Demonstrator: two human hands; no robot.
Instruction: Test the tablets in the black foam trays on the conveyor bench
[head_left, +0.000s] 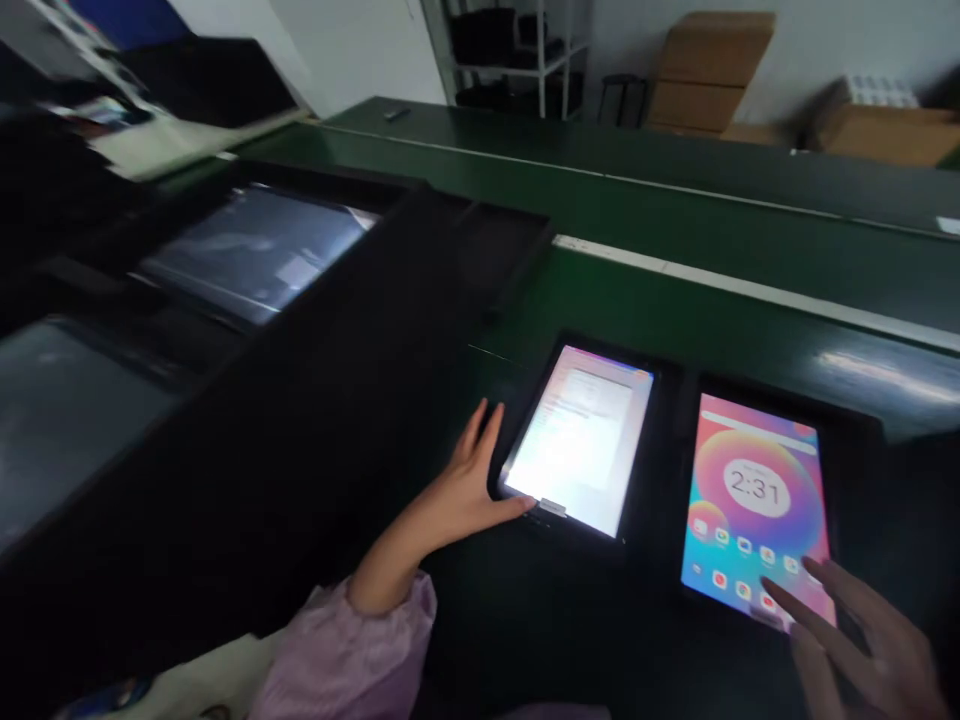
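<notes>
So from the head view, you're working over two lit tablets lying side by side, slightly apart, on a dark green bench (645,300). Your left hand (469,500) is spreading out loosely, not gripping anything: the thumb is resting at the lower left corner of the pale-screened tablet (585,440), right near a small grey label (553,507), and the fingers are pointing up alongside its left edge. Your lilac sleeve (352,650) is sitting pushed back from that wrist. Your right hand (870,640) is looking released too, fingers spreading over the lower right part of the colourful tablet (757,490), which is showing 2:31 and rows of app icons; I honestly can't tell if the fingertips are touching the glass or just hovering. Off to your left, a big black tray (360,340) is running at a slant, with a shiny dark panel (259,250) lying behind its near wall. Further back, a white strip (742,287) is crossing the bench, and cardboard boxes (705,75) are standing by the wall beside a metal rack (544,70).
</notes>
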